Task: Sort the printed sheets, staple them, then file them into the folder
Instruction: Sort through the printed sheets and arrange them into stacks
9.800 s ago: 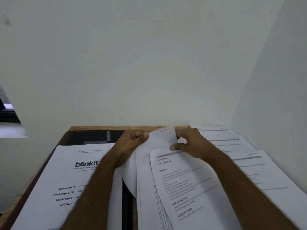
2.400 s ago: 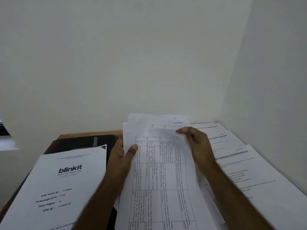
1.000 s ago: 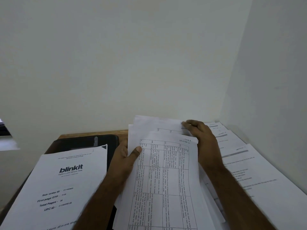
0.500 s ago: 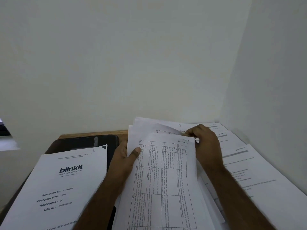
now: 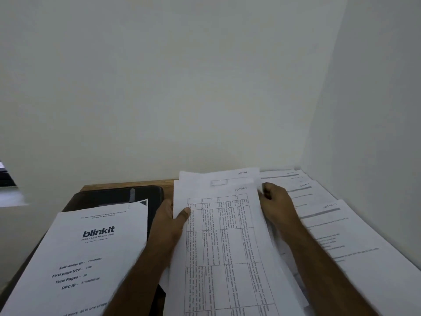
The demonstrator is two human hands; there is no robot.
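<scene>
1. Head view: person stands over a wooden tabletop (image 5: 127, 185) set into a wall corner; both hands work one loose stack (image 5: 227, 247) of printed sheets, raised off the surface and tilted toward the face, probably so the headings can be read.
2. Left hand (image 5: 169, 221) grips the stack's left edge, thumb on the front of the top sheet, fingers hidden behind. It looks to be the anchor, keeping the pages from fanning apart.
3. Right hand (image 5: 276, 205) is curled at the stack's upper right corner, seemingly pinching page edges there; exact finger contact is blurred. That corner sits beside the handwritten "Section" labels, a likely reason for thumbing through at that spot.
4. Top sheet carries a ruled table; a rear sheet (image 5: 218, 176) stands higher behind it, its label also exposed.
5. Sorted sheets (image 5: 330, 224) lie overlapped along the right wall, stepped so each heading shows, which suggests separate piles by section.
6. Cover sheet (image 5: 91, 247) printed "blinkit" lies at left, partly over a dark folder (image 5: 114, 196) at the tabletop's back left. The folder looks closed and awaiting filing.
7. No stapler in view.
8. Judgement: sorting is underway; stapling and filing not yet begun.
</scene>
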